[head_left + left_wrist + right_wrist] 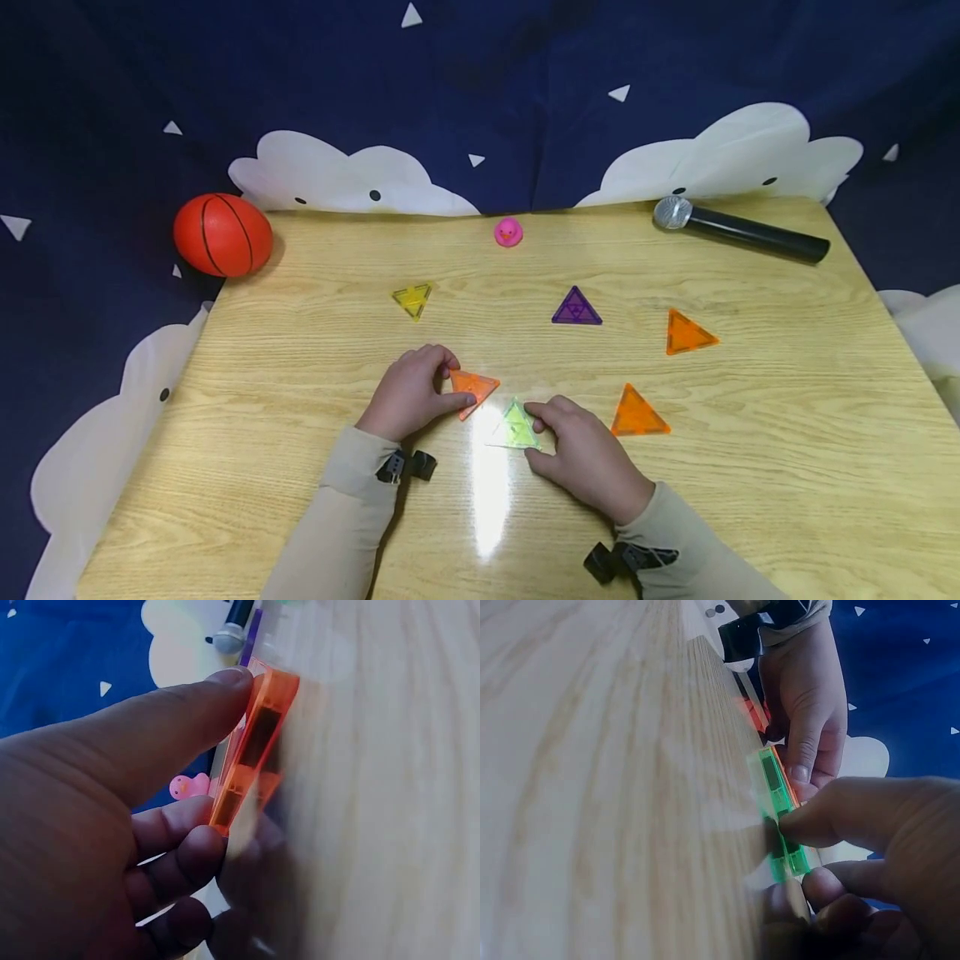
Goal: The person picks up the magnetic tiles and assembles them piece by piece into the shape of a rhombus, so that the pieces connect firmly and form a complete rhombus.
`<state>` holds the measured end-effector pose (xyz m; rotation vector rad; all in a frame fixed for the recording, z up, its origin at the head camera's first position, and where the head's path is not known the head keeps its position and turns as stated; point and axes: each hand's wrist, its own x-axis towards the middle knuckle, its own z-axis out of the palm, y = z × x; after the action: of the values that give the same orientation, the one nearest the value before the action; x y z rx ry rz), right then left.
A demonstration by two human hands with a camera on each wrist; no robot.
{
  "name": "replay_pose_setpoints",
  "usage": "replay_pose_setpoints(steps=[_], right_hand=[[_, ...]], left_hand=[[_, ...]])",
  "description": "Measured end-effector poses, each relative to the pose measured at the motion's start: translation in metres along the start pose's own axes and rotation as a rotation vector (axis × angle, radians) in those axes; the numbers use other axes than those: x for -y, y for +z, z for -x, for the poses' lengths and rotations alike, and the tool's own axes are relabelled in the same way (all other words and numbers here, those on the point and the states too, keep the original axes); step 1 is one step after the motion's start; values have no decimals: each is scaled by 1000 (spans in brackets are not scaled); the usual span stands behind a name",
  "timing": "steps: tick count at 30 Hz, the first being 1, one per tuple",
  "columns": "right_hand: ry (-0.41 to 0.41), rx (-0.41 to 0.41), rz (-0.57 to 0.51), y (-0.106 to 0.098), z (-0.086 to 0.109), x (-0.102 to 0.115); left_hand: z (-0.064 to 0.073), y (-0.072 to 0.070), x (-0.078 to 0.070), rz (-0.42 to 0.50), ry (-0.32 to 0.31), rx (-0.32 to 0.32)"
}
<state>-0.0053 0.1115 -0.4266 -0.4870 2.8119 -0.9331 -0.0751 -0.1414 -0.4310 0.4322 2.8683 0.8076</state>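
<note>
Left hand (408, 395) pinches an orange triangle (474, 385), right hand (582, 455) a green triangle (517, 427), near each other at the table (285, 392) — each gripped from its outer side, perhaps to leave the facing sides free — whether they lie flat, I cannot tell
</note>
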Motion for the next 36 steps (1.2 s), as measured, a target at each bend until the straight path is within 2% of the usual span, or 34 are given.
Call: replay_pose_setpoints(steps=[9, 21, 27, 36], right_hand=[[-3, -23, -12, 1, 0, 0], [10, -41, -12, 1, -1, -1], [15, -34, -19, 2, -1, -1], [24, -43, -33, 2, -1, 0]], left_hand=[[4, -3, -3, -6, 26, -3], [8, -2, -5, -38, 17, 6], [10, -1, -6, -44, 30, -13], [12, 3, -8, -42, 12, -42]])
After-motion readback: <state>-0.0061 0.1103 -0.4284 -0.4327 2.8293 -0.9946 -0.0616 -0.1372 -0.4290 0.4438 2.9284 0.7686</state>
